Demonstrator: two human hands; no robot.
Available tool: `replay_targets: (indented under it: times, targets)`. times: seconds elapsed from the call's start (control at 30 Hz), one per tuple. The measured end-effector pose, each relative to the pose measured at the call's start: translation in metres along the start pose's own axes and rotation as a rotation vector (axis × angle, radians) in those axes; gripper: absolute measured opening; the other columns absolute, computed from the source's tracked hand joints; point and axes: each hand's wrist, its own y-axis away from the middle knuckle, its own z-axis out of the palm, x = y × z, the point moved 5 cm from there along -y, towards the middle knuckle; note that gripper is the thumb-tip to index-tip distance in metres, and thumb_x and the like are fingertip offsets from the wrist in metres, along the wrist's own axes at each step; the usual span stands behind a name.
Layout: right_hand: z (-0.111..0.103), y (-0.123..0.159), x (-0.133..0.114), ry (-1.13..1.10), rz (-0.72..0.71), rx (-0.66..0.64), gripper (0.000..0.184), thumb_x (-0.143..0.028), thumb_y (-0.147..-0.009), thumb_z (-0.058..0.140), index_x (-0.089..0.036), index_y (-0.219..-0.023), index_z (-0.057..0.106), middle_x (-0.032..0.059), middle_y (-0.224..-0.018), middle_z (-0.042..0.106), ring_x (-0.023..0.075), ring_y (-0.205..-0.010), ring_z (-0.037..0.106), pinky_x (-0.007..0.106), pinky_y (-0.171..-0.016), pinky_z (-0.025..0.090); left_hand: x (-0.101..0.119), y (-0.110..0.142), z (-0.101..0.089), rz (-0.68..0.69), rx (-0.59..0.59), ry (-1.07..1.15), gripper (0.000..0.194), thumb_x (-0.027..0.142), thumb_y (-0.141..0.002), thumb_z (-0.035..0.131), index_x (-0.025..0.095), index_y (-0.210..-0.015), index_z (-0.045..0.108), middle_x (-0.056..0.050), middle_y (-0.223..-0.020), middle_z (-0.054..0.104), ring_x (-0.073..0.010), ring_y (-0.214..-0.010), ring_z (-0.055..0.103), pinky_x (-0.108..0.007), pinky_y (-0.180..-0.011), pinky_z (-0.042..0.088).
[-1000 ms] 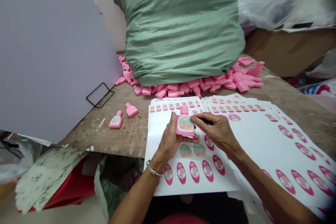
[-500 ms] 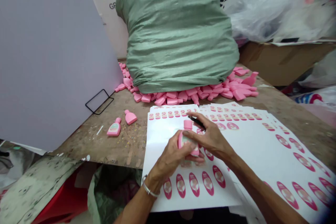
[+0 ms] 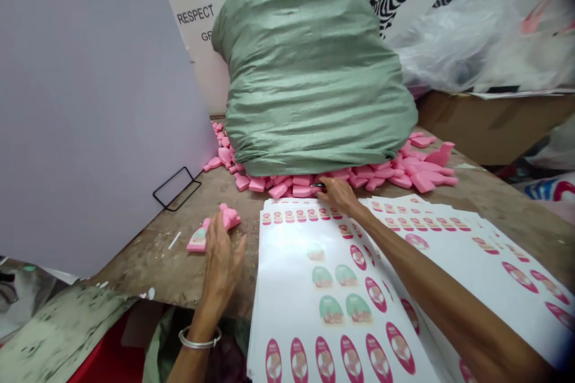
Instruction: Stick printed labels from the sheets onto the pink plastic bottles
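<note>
My left hand (image 3: 220, 266) is over the left of the table, its fingers stretched out and its thumb apart. Its fingertips are beside a pink bottle with a green label (image 3: 196, 240) and another pink bottle (image 3: 230, 217), partly covering them. My right hand (image 3: 339, 194) reaches to the front of a heap of small pink bottles (image 3: 424, 170). A slim black pen-like tool (image 3: 319, 185) is in its fingers; the exact kind is unclear. Below my right hand lies a stack of white sticker sheets (image 3: 287, 275) with green and pink printed labels.
A big green sack (image 3: 314, 84) rests on the bottle heap. A grey-white panel (image 3: 99, 108) stands at the left, near a black wire frame (image 3: 176, 189). More sticker sheets (image 3: 453, 257) spread to the right. Behind them is a cardboard box (image 3: 494, 128).
My hands have parted. The left has moved from the sheets to the bottles at the left and no longer grips a bottle in front of me; the right has reached forward to the heap.
</note>
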Motion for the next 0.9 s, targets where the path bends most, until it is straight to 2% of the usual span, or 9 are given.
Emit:
replay_targets:
  times: [0.07, 0.13, 0.2, 0.27, 0.33, 0.43, 0.53, 0.7, 0.9]
  targets:
    - [-0.018, 0.012, -0.007, 0.007, -0.045, -0.028, 0.022, -0.033, -0.077, 0.059, -0.016, -0.088, 0.068, 0.0086, -0.082, 0.069, 0.0206, -0.078, 0.060, 0.028, -0.066, 0.038, 0.031, -0.002, 0.003, 0.130, -0.043, 0.063, 0.050, 0.025, -0.085, 0.052, 0.012, -0.133, 0.042, -0.018, -0.140, 0.044, -0.0298, -0.135, 0.036, -0.048, -0.111, 0.030]
    - [-0.040, 0.030, -0.019, -0.039, -0.123, -0.118, 0.024, -0.038, -0.077, 0.060, -0.019, -0.088, 0.069, 0.0034, -0.078, 0.068, 0.0171, -0.071, 0.059, 0.026, -0.064, 0.038, 0.066, -0.004, 0.010, 0.265, -0.133, 0.157, 0.052, 0.026, -0.081, 0.060, 0.015, -0.130, 0.047, -0.017, -0.142, 0.043, -0.0304, -0.135, 0.035, -0.048, -0.111, 0.029]
    - [-0.055, 0.052, -0.036, -0.209, -0.247, -0.338, 0.026, -0.041, -0.077, 0.060, -0.021, -0.090, 0.070, 0.0000, -0.075, 0.067, 0.0150, -0.065, 0.057, 0.025, -0.061, 0.039, 0.096, -0.004, 0.022, 0.368, -0.329, 0.317, 0.053, 0.028, -0.076, 0.068, 0.018, -0.126, 0.054, -0.015, -0.138, 0.049, -0.0318, -0.131, 0.041, -0.048, -0.110, 0.032]
    - [-0.062, 0.072, -0.047, -0.394, -0.281, -0.471, 0.028, -0.044, -0.079, 0.058, -0.021, -0.089, 0.070, -0.0007, -0.075, 0.066, 0.0146, -0.065, 0.056, 0.025, -0.059, 0.040, 0.113, 0.003, 0.039, 0.334, -0.594, 0.507, 0.037, 0.032, -0.077, 0.067, 0.020, -0.111, 0.064, -0.011, -0.117, 0.065, -0.0305, -0.112, 0.058, -0.044, -0.099, 0.044]
    - [-0.058, 0.086, -0.045, -0.521, -0.198, -0.406, 0.032, -0.047, -0.084, 0.053, -0.020, -0.093, 0.067, 0.0004, -0.080, 0.065, 0.0152, -0.070, 0.057, 0.025, -0.061, 0.041, 0.111, 0.013, 0.053, 0.100, -0.745, 0.705, 0.025, 0.038, -0.080, 0.064, 0.017, -0.093, 0.067, -0.008, -0.088, 0.070, -0.0241, -0.083, 0.067, -0.036, -0.079, 0.053]
    - [-0.029, 0.106, -0.028, -0.483, -0.029, -0.180, 0.032, -0.044, -0.093, 0.039, -0.021, -0.099, 0.060, 0.0031, -0.087, 0.066, 0.0171, -0.075, 0.058, 0.029, -0.068, 0.042, 0.091, 0.031, 0.069, -0.352, -0.691, 1.022, 0.035, 0.046, -0.078, 0.066, 0.014, -0.094, 0.062, -0.005, -0.080, 0.065, -0.0172, -0.065, 0.066, -0.030, -0.063, 0.055]
    - [0.002, 0.127, -0.024, -0.238, -0.025, -0.074, 0.020, -0.034, -0.093, 0.042, -0.020, -0.094, 0.057, 0.0052, -0.085, 0.066, 0.0200, -0.078, 0.057, 0.033, -0.073, 0.039, 0.080, 0.050, 0.080, -0.556, -0.638, 1.216, 0.043, 0.049, -0.078, 0.066, 0.015, -0.102, 0.058, -0.006, -0.086, 0.063, -0.0172, -0.066, 0.068, -0.031, -0.062, 0.057]
    - [0.011, 0.142, -0.033, -0.027, -0.150, 0.064, 0.016, -0.027, -0.091, 0.047, -0.019, -0.089, 0.060, 0.0059, -0.082, 0.065, 0.0200, -0.081, 0.056, 0.034, -0.076, 0.034, 0.079, 0.060, 0.086, -0.557, -0.584, 1.152, 0.043, 0.049, -0.082, 0.061, 0.013, -0.106, 0.056, -0.008, -0.084, 0.065, -0.0199, -0.070, 0.071, -0.028, -0.061, 0.057]
    - [0.011, 0.140, -0.028, -0.036, -0.145, 0.066, 0.011, -0.024, -0.084, 0.052, -0.020, -0.078, 0.060, 0.0030, -0.071, 0.063, 0.0178, -0.073, 0.053, 0.031, -0.072, 0.031, 0.079, 0.059, 0.086, -0.535, -0.565, 1.077, 0.047, 0.053, -0.082, 0.060, 0.012, -0.106, 0.057, -0.008, -0.081, 0.067, -0.0216, -0.070, 0.071, -0.026, -0.059, 0.055]
